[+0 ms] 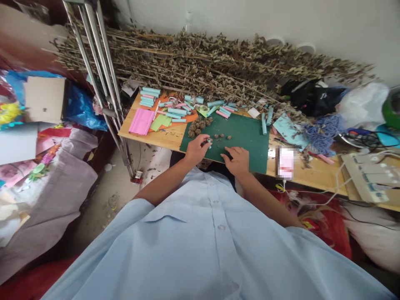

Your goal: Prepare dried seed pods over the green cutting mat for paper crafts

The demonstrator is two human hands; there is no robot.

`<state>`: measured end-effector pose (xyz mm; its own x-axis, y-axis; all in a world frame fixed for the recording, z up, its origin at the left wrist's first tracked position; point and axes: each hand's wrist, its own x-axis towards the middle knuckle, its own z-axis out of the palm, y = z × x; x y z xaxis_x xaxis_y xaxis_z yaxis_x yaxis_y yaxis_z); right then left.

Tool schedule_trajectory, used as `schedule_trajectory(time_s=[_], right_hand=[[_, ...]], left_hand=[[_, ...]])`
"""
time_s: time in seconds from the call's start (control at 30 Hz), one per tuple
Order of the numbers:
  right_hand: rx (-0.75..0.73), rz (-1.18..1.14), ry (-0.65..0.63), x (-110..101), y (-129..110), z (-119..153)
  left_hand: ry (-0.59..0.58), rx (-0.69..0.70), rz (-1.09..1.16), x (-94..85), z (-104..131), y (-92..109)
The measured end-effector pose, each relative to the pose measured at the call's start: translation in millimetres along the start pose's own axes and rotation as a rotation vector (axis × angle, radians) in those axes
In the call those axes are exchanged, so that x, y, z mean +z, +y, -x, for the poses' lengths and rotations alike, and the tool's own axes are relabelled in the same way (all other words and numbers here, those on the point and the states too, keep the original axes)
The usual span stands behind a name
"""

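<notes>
My left hand (196,150) is closed around a small light-blue paper tube (209,143), held upright near the left part of the green mat (253,141). Palm down, my right hand (237,160) lies on the front of the mat with its fingers apart and nothing in them. Between and beyond the hands are a few small brown balls (221,136). A heap of similar brown balls (198,126) sits at the mat's back left, just beyond my left hand.
Blue and pink paper rolls (178,111) lie behind the mat, with a pink paper stack (142,121) at left. Dried plant stalks (200,62) span the back. A phone (285,162), blue cord (323,131) and power strip (364,177) are at right; metal crutches (108,83) stand left.
</notes>
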<state>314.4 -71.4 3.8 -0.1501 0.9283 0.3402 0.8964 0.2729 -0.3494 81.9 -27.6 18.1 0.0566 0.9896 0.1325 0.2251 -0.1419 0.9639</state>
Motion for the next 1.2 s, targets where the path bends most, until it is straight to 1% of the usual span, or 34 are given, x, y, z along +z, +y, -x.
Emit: schedule_trajectory(time_s=[0.1, 0.2, 0.3, 0.47, 0.6, 0.67, 0.77, 0.87, 0.97, 1.07, 1.2], right_hand=[[0.048, 0.002, -0.003, -1.3, 0.8, 5.6], [0.078, -0.004, -0.008, -1.6, 0.6, 3.5], [0.108, -0.009, -0.014, 2.3, 1.1, -8.6], [0.195, -0.025, -0.009, 14.2, 1.6, -38.7], [0.221, -0.145, 0.018, 16.2, -3.5, -48.2], [0.198, -0.258, 0.049, 13.7, -7.8, -46.4], [0.122, -0.449, 0.081, 6.9, -16.6, -41.7], [0.058, -0.585, 0.072, -0.7, -28.0, -39.9], [0.008, -0.631, 0.051, -5.4, -38.8, -41.8], [-0.030, -0.642, 0.052, -5.5, -45.4, -45.7], [-0.023, -0.610, 0.039, -2.6, -48.4, -50.6]], left_hand=[[-0.028, 0.058, -0.114, 2.3, -0.8, -1.6], [-0.061, 0.108, -0.160, 4.3, -2.7, -6.4], [-0.090, 0.140, -0.158, 5.2, -3.5, -13.0], [-0.106, 0.175, -0.167, 3.7, -2.8, -17.5], [-0.116, 0.218, -0.220, 3.1, -2.9, -18.9], [-0.124, 0.235, -0.243, 3.6, -3.2, -20.3], [-0.134, 0.251, -0.255, 4.4, -3.8, -22.2], [-0.135, 0.260, -0.256, 4.4, -4.2, -23.6], [-0.151, 0.271, -0.266, 3.7, -4.6, -24.5], [-0.179, 0.289, -0.260, 2.6, -5.1, -25.0], [-0.211, 0.283, -0.266, 1.5, -6.4, -23.5]])
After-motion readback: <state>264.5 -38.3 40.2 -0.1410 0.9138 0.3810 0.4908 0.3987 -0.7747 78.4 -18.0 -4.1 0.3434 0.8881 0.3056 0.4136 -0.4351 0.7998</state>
